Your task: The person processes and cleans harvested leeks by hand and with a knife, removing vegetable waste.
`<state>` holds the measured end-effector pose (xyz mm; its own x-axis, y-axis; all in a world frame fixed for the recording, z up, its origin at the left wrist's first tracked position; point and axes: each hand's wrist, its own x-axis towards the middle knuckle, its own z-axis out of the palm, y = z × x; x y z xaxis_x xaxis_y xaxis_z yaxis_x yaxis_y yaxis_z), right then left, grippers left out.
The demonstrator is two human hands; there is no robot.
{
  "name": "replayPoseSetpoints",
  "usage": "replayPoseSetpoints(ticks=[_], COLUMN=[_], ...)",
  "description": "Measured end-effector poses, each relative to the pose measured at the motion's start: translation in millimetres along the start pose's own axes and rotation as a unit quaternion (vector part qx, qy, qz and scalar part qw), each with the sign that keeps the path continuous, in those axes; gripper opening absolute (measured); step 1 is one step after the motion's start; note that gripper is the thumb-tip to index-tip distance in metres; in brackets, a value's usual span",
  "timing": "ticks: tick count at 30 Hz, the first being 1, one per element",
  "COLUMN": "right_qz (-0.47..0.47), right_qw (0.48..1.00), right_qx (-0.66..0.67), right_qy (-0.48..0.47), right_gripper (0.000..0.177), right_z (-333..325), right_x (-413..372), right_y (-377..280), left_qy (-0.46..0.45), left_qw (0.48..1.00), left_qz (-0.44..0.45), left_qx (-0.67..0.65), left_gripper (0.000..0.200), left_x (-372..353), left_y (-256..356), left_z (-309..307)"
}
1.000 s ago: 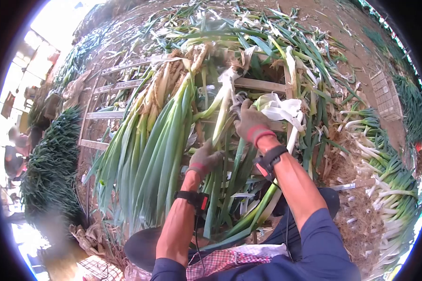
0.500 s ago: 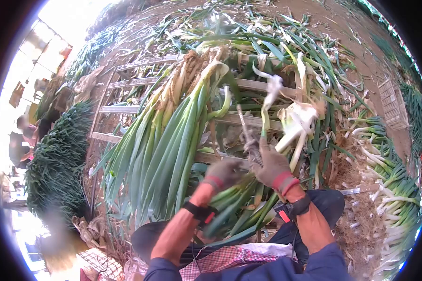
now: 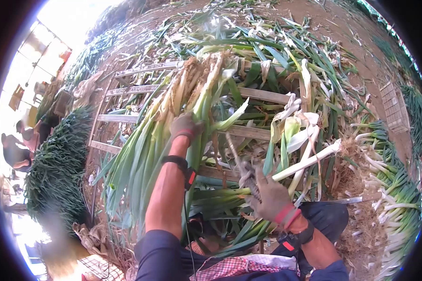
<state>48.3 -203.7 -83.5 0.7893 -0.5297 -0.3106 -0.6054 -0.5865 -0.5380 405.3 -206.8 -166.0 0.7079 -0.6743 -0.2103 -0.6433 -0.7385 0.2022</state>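
Leeks [image 3: 145, 159] lay stacked roots-away on the rack [image 3: 267, 96] beneath the left grip [image 3: 185, 126], which closed over one stalk; the right grip [image 3: 269, 196] clamped a knife [image 3: 237, 157], blade pointed safely away.

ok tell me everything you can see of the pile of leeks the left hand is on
The pile of leeks is a thick sheaf of long stalks lying side by side across a wooden slatted rack, running diagonally. Pale, dirty-looking root ends with dry brownish skins point away from the person; broad green leaves fan down toward the lower left. The gloved left hand lies on the stalks near the pale end; the right hand, gripping a thin tool, is clear of it.
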Motion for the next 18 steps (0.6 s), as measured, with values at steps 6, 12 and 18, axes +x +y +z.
replayPoseSetpoints(ticks=[6, 12, 18], right_qz=[-0.009, -0.019, 0.056], right_qw=[0.999, 1.0, 0.998], right_qx=[0.002, 0.011, -0.021], right_qy=[0.034, -0.021, 0.002], right_gripper=[0.091, 0.09, 0.085], right_z=[4, 19, 8], right_x=[11, 19, 81], right_y=[-6, -8, -18], left_qy=[-0.097, -0.087, -0.1], left_qw=[0.995, 0.994, 0.992], left_qz=[-0.009, -0.025, -0.034], left_qx=[-0.025, -0.056, -0.065], left_gripper=[0.058, 0.06, 0.062], left_x=[-56, -106, -117], left_y=[25, 18, 15], left_z=[0, 12, 16])
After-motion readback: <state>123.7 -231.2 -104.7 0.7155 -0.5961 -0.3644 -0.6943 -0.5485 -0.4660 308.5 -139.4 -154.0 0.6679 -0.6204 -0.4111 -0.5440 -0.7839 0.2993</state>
